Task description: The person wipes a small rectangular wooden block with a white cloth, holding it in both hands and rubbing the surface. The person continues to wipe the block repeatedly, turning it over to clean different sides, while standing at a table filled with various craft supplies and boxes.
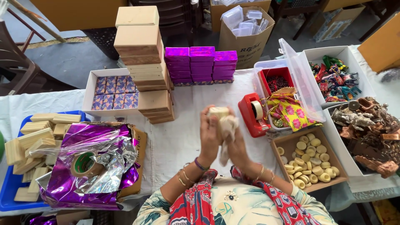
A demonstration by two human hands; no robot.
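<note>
I'm looking down on the table (183, 137), white cloth over it. To the left there's a blue tray (10, 189) of wooden blocks, with purple foil (96, 166) and a tape roll (85, 164) beside it. Ahead stands a tall stack of wooden boxes (146, 62). On the right sits a box of pale round discs (310, 156) and a red tape dispenser (253, 114). Centre frame, both hands are raised together: left hand (209, 135) and right hand (235, 146) are clamped on a small wooden block (218, 112) wrapped partly in a cream cloth (228, 129). The block stands upright between the palms, the left hand's fingers nearer its top.
</note>
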